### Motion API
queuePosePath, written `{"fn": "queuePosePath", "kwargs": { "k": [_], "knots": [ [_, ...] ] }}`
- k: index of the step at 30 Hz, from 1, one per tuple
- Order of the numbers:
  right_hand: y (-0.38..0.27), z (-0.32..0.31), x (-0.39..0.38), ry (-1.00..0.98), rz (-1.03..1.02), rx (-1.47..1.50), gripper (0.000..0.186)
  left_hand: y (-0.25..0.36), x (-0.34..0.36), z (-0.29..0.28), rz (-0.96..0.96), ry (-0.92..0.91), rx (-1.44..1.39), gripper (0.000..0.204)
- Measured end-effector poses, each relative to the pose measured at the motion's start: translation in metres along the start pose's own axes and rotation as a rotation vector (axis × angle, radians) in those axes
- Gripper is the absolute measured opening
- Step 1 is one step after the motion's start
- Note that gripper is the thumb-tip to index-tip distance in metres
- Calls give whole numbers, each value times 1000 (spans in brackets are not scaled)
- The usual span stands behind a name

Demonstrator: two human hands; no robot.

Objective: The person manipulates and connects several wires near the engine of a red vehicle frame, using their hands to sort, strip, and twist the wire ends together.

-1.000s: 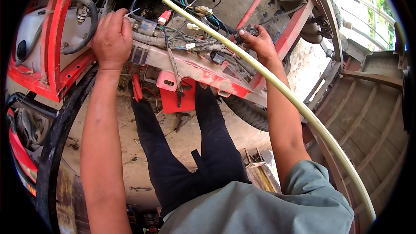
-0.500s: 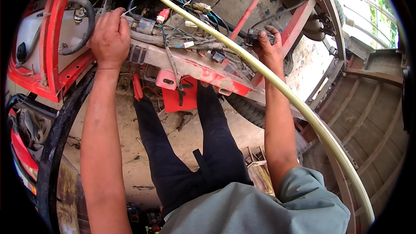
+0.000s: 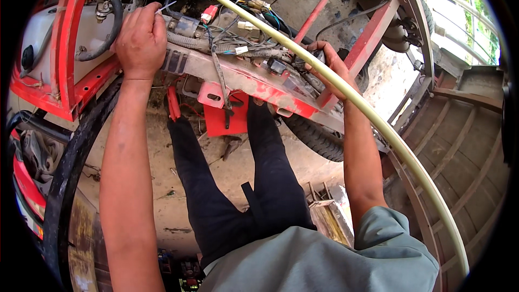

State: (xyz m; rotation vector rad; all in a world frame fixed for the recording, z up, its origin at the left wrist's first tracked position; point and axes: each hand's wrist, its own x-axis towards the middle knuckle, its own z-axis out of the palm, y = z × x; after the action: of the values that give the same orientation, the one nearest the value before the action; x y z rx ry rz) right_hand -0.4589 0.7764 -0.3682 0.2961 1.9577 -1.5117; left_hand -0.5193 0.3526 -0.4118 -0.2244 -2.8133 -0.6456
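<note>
My left hand is curled at the left end of the dusty red frame rail; a pale thin strip sticks out by its fingertips, and what they grip is hidden. My right hand is closed on a small dark component, partly behind a long pale yellow hose that crosses the view. Between my hands lie a corrugated conduit, loose wires, a red connector and white connectors.
A translucent tank with black hoses sits inside red framework at left, beside a black tube. Below the rail are a red plate, my legs and a tire. Brown ribbed metal panels stand at right.
My right hand, which held the dark component up half a second ago, has lowered it leftward toward the wiring behind the hose. My left hand stays at the rail's left end.
</note>
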Motion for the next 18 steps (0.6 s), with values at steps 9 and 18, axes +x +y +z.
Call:
{"fn": "queuePosePath", "kwargs": {
  "k": [9,18],
  "knots": [
    [-4,-17,24,-271,210,-359,45,1,0,4,17,5,-4,18],
    [-25,-11,14,-353,150,-285,48,-1,-2,1,9,-8,2,18]
  ]
}}
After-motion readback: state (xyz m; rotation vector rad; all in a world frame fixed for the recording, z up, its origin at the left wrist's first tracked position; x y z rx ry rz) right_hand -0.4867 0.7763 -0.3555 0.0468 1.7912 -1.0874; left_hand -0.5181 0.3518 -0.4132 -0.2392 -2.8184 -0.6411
